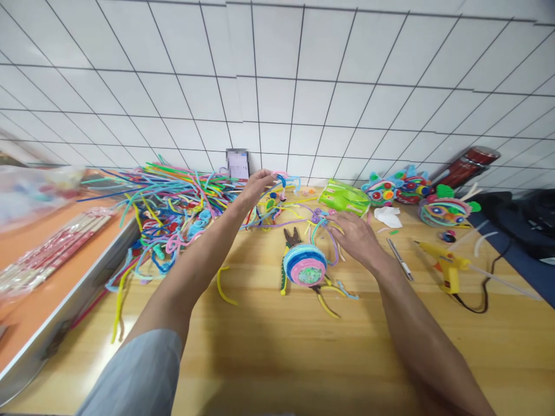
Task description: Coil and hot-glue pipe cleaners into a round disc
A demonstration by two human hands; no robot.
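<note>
My left hand reaches to the back of the table, fingers closed on a curled blue pipe cleaner; a pink and a light-blue one show beside it. My right hand is stretched over purple pipe cleaners, its fingertips touching them, thumb apart. Between my arms sits a round piece coiled in blue, white and pink, with a speckled green middle. It rests by green-handled pliers, whose dark jaws point to the wall. Yellow-handled pliers lie partly under it.
A heap of pipe cleaners covers the left back. A phone leans on the tiled wall. To the right are a green packet, several decorated heads, a pen, a yellow glue gun and a red flask.
</note>
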